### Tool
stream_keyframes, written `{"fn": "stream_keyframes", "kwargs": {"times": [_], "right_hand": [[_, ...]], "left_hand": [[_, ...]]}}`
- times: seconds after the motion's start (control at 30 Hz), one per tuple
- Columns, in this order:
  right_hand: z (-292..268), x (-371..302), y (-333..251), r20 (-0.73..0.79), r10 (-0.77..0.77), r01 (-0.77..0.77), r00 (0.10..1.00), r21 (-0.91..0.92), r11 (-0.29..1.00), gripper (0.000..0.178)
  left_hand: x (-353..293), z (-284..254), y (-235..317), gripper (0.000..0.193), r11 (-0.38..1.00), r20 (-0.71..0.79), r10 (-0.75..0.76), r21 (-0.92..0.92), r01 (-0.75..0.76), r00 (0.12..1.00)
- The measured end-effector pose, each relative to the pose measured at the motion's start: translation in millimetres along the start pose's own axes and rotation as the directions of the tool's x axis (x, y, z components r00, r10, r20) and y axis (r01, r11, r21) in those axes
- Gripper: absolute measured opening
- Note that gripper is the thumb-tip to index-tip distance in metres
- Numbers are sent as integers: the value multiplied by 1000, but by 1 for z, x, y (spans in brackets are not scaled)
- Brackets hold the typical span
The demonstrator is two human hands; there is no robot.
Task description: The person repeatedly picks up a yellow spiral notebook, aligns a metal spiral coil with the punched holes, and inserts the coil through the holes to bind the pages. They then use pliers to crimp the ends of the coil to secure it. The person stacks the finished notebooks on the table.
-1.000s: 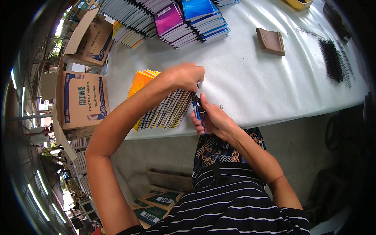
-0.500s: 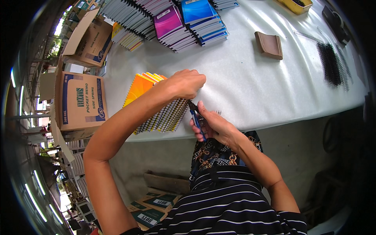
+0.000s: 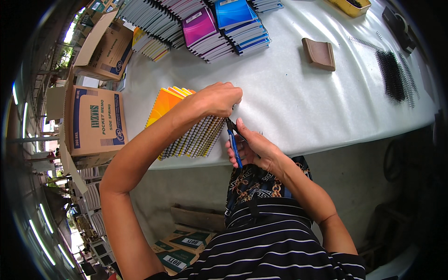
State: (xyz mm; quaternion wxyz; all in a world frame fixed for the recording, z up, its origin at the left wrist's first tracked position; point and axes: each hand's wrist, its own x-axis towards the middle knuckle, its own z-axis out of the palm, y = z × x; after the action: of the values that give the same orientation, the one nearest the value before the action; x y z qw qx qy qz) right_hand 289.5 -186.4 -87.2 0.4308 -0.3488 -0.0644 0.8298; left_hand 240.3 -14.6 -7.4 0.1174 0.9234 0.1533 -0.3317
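A fanned stack of small spiral-bound notebooks with yellow-orange covers lies near the table's front edge, coils toward me. My left hand is closed at the stack's right end; its curled fingers hide whatever they grip. Just below it, my right hand holds blue-handled pliers, the dark jaws pointing up at the stack's right corner under my left hand. What lies between the jaws is too small to tell.
Stacks of purple notebooks and blue notebooks stand at the back. Open cardboard boxes line the left. A brown curved block, loose black coils, a black tool and a yellow tray occupy the right.
The pliers have turned slightly more upright in my right hand. My left hand stays at the stack's right end, almost unmoved.
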Motion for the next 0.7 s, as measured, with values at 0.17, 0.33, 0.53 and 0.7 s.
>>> {"fn": "stream_keyframes", "kwargs": {"times": [0.17,0.33,0.53,0.7], "right_hand": [[1,-1,2,-4,-9,9,1000,-18,1000,69],[7,2,-2,-40,-35,37,999,34,999,65],[14,7,-10,-61,-70,74,996,68,995,61],[4,9,-8,-11,-27,27,1000,76,997,61]], "left_hand": [[-1,-2,2,36,1000,2,-7,11,7,1000],[-3,0,4,24,999,-36,-23,27,24,999],[-9,13,8,14,987,-192,62,160,-32,979],[-9,17,7,14,985,-251,80,166,-38,965]]}}
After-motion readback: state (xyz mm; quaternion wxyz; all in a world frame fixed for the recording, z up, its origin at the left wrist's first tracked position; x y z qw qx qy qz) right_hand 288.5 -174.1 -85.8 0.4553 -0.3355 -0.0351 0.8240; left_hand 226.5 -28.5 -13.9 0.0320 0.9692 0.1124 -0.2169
